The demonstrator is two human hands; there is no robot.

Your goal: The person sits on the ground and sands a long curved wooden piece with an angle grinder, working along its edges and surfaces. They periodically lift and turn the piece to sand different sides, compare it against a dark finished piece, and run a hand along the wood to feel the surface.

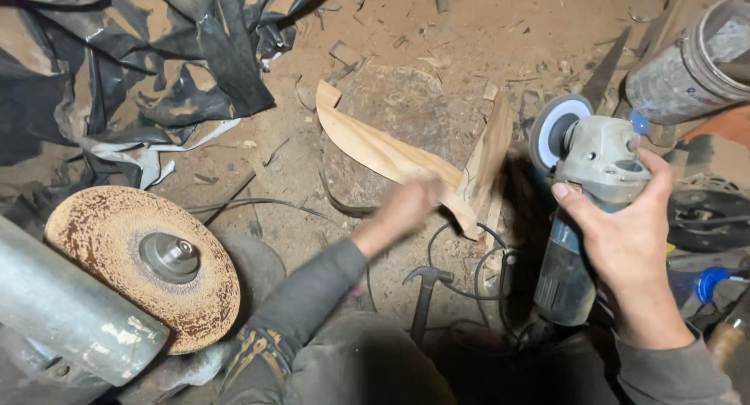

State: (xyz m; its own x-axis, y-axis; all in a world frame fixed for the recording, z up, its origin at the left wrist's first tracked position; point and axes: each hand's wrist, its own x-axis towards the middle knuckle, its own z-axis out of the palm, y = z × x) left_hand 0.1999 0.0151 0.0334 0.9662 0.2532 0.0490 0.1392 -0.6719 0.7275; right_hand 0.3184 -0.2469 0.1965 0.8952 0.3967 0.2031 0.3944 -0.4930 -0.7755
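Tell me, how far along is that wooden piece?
Already cut: the curved wooden piece has its outline, and shavings litter the ground. In hand: the left hand grips the wood, blurred; the right hand holds the angle grinder, disc clear of it. Left: I cannot tell how smooth it is.

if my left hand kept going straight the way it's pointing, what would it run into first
Your left hand already grips the curved pale wooden piece. Straight on, it would probably meet the flat grey stone slab on the sawdust-covered floor, though depth is unclear.
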